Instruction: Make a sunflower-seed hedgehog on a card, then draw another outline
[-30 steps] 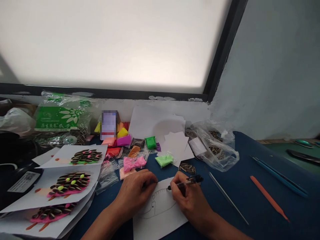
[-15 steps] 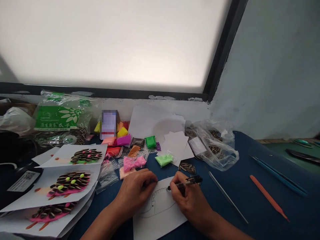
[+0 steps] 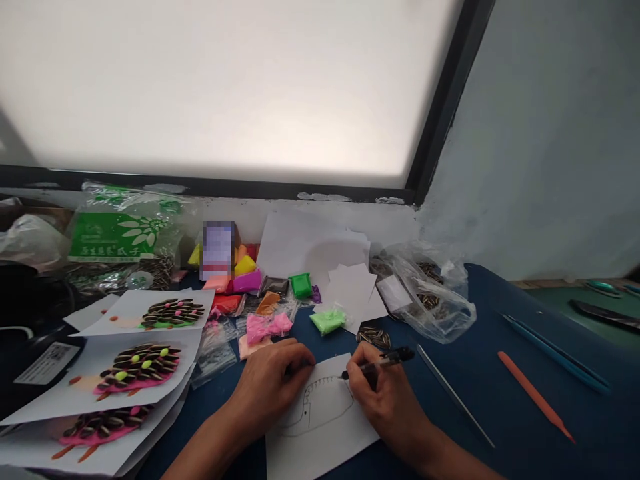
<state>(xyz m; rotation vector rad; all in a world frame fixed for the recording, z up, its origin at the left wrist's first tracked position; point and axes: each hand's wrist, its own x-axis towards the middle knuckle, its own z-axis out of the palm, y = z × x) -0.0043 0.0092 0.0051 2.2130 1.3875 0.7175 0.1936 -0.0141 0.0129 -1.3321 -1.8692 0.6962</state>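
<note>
A black pen (image 3: 385, 361) is pinched in my right hand (image 3: 383, 393), its tip touching the white sheet of paper (image 3: 335, 450). On this sheet is a line drawing of a rounded animal outline with a dot eye and a scalloped line along its back. My left hand (image 3: 270, 383) holds down the sheet's upper left side with curled fingers, some hidden. Just beyond lie a small pile of sunflower seeds (image 3: 373, 337), a light green clay packet (image 3: 328, 321) and pink clay (image 3: 269, 325).
At left, finished seed-and-clay hedgehog sheets (image 3: 185, 353) overlap. Behind them stands a green seed bag (image 3: 115, 233). Colourful clay packets (image 3: 247, 280) and paper pieces (image 3: 345, 290) lie mid-table. At right are a clear bag (image 3: 440, 310), a metal rod (image 3: 455, 395), an orange tool (image 3: 536, 395) and blue tweezers (image 3: 555, 353).
My right hand has moved slightly right with the pen, and the scalloped line reaches a little farther right. More of the outline's right end shows. My left hand stays in place.
</note>
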